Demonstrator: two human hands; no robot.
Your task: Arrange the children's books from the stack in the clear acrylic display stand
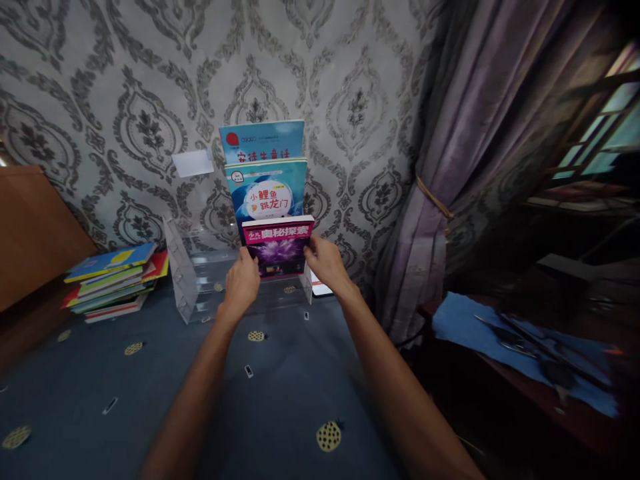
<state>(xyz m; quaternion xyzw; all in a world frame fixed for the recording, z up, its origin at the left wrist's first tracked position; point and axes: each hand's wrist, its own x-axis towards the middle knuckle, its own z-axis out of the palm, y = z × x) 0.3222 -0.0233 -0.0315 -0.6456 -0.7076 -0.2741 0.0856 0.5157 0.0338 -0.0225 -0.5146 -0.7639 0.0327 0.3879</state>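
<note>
A purple and pink book stands nearly upright at the front of a clear tiered book rack. My left hand is closed on its left edge, and my right hand grips its right edge. Behind it, a blue book with a white oval on the cover rises from a higher tier. Another blue book with red lettering stands at the very back. The lower edge of the purple book is close to the front tier; whether it rests there I cannot tell.
Left of the rack lies a stack of several books. A white object sits by the rack's right end. The patterned wall is close behind, with a purple curtain at right. Tools lie on a blue cloth at far right.
</note>
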